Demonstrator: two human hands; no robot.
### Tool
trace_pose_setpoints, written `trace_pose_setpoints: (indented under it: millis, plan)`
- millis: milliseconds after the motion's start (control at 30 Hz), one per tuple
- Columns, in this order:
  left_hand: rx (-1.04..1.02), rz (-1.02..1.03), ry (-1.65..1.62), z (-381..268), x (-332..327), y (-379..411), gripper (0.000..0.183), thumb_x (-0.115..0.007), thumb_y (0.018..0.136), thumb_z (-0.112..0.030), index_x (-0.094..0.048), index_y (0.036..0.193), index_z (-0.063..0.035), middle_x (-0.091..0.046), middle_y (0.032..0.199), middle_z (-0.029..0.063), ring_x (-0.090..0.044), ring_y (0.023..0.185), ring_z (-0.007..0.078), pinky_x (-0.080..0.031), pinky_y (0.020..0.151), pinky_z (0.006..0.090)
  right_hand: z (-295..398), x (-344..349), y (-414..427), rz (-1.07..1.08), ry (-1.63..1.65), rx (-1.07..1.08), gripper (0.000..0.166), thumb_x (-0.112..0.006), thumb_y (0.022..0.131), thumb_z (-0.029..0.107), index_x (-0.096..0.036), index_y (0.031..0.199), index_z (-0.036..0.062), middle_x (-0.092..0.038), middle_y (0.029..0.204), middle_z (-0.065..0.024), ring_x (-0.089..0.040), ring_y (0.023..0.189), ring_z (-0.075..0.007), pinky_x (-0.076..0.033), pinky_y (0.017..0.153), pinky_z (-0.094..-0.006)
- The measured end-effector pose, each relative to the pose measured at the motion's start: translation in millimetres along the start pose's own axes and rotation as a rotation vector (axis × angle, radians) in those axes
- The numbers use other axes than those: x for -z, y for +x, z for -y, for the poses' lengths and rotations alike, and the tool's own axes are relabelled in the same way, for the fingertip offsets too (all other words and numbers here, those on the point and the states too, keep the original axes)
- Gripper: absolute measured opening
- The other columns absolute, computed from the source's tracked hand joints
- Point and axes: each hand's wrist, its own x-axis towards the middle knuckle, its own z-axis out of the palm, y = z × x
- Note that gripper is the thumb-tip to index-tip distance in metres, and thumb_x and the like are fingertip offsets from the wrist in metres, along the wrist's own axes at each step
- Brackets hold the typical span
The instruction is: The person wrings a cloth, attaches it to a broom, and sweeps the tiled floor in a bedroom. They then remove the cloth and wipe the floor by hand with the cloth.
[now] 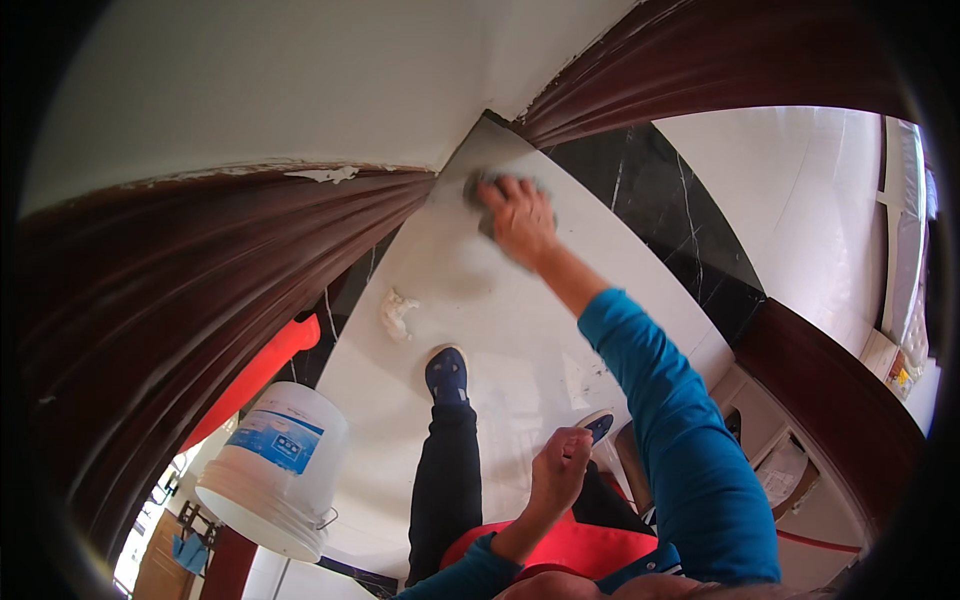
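Stretched out far in front, my right hand (pixel 521 225) is blurred and grips a dark grey, rag-like piece (pixel 480 191) over the far narrow end of the white floor slab (pixel 525 315). Motion blur hides its exact kind, and contact with the surface cannot be told. Near my lap, my left hand (pixel 559 472) is raised with its fingers curled in, and nothing shows in it. Below it is a red surface (pixel 592 536), perhaps an apron or a seat. A crumpled off-white scrap (pixel 397 315) lies on the slab, ahead of my blue clog (pixel 447 373).
A white plastic bucket (pixel 330 431) with a blue label stands at left. Dark red wooden door trim (pixel 225 247) flanks the slab, with peeling paint (pixel 326 175) along its edge. Black veined stone (pixel 667 202) borders it. A red plastic object (pixel 259 379) sits behind the left trim.
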Motion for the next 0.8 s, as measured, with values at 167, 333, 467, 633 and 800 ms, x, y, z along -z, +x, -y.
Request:
trace_pose_setpoints:
  millis: [167, 333, 467, 633, 800]
  plan:
    - [0.015, 0.066, -0.054, 5, -3, 0, 0.020, -0.053, 0.092, -0.020, -0.055, 0.104, -0.0042, -0.063, 0.095, 0.0079, -0.062, 0.080, 0.0126, -0.049, 0.062, 0.0222, -57, -19, 45, 0.142, -0.278, -0.163, 0.056, -0.043, 0.086, 0.013, -0.032, 0.139, 0.0275, -0.039, 0.133, -0.0084, -0.046, 0.107, -0.0350, -0.047, 0.079, -0.0441]
    - [0.028, 0.041, -0.009, 2, -7, 3, 0.019, -0.053, 0.092, -0.019, -0.055, 0.103, -0.0038, -0.063, 0.093, 0.0077, -0.062, 0.080, 0.0128, -0.049, 0.063, 0.0220, -70, -21, -7, 0.137, 0.020, -0.340, 0.068, -0.053, 0.074, -0.001, -0.038, 0.134, 0.0259, -0.040, 0.130, -0.0078, -0.045, 0.111, -0.0385, -0.048, 0.084, -0.0421]
    - [0.057, 0.067, -0.019, -3, -16, 0, 0.019, -0.053, 0.091, -0.018, -0.056, 0.103, -0.0033, -0.064, 0.091, 0.0073, -0.062, 0.079, 0.0127, -0.049, 0.062, 0.0219, -89, -8, -104, 0.255, 0.115, -0.342, 0.071, -0.061, 0.066, -0.003, -0.043, 0.129, 0.0262, -0.043, 0.125, -0.0066, -0.045, 0.111, -0.0373, -0.048, 0.084, -0.0418]
    - [0.002, 0.126, -0.009, 2, -29, 2, 0.018, -0.053, 0.091, -0.016, -0.056, 0.103, -0.0028, -0.064, 0.090, 0.0072, -0.062, 0.074, 0.0111, -0.049, 0.061, 0.0215, -101, 14, -208, 0.593, 0.357, -0.442, 0.053, -0.056, 0.065, -0.004, -0.059, 0.111, 0.0216, -0.055, 0.110, -0.0057, -0.053, 0.104, -0.0307, -0.048, 0.083, -0.0401]
    - [0.047, 0.134, -0.062, 7, -39, 0, 0.017, -0.054, 0.091, -0.015, -0.055, 0.103, -0.0028, -0.063, 0.089, 0.0075, -0.061, 0.074, 0.0114, -0.049, 0.060, 0.0215, -135, 62, -208, 0.352, 0.551, -0.414, 0.054, -0.056, 0.064, 0.000, -0.058, 0.114, 0.0218, -0.057, 0.111, -0.0075, -0.052, 0.107, -0.0316, -0.047, 0.085, -0.0403]
